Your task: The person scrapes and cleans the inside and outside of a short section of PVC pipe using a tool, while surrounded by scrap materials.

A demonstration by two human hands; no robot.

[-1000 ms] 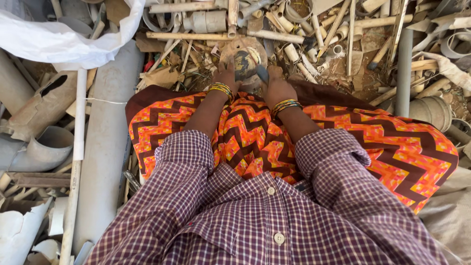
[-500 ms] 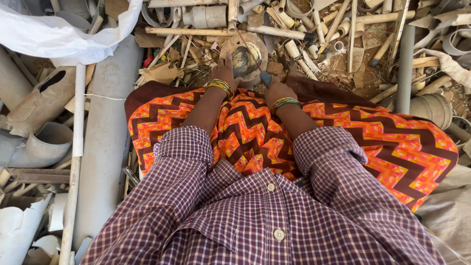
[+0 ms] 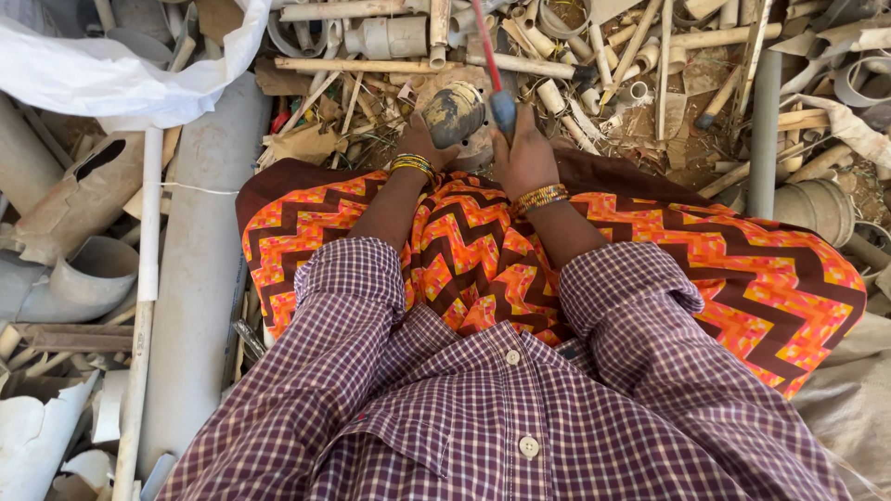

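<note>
Presently: left hand (image 3: 422, 139) steadies dusty round pipe fitting (image 3: 455, 113); right hand (image 3: 524, 153), beside it, grips red-handled hammer (image 3: 497, 79); strike squarely, fingers clear.

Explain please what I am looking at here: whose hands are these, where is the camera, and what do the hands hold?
The camera sits on a person's head and looks down, so you see their checked shirt and zigzag orange cloth. The left hand steadies a round, dirty pipe fitting. The right hand grips a tool with a red shaft and a dark handle. Around them lie scrap plastic pipes, broken pieces and a white bag.
</note>
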